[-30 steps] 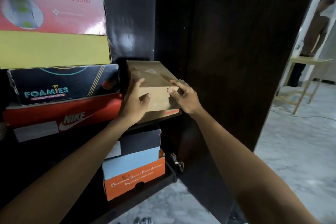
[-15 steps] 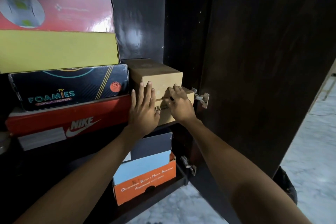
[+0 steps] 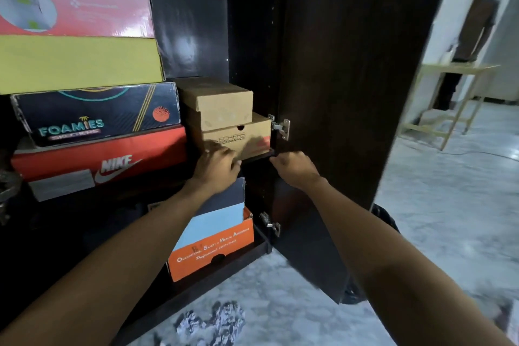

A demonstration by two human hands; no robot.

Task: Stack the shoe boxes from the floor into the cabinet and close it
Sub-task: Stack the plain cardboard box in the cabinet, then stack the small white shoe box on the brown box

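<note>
Inside a dark cabinet (image 3: 196, 8), shoe boxes fill the left of the shelf: a red Nike box (image 3: 98, 160) under a dark Foamies box (image 3: 95, 112), a yellow box (image 3: 78, 63) and a pink box (image 3: 75, 5); beside them a small plain brown box (image 3: 216, 104) sits atop a brown Skechers box (image 3: 238, 139); the left hand (image 3: 214, 170), fingers curled and holding nothing, hovers at the shelf edge just below that box; the right hand (image 3: 295, 167), likewise loosely curled and empty, is near the shelf's end; the cabinet door (image 3: 351, 78) stands open; an orange box (image 3: 213, 247) rests on the bottom shelf.
</note>
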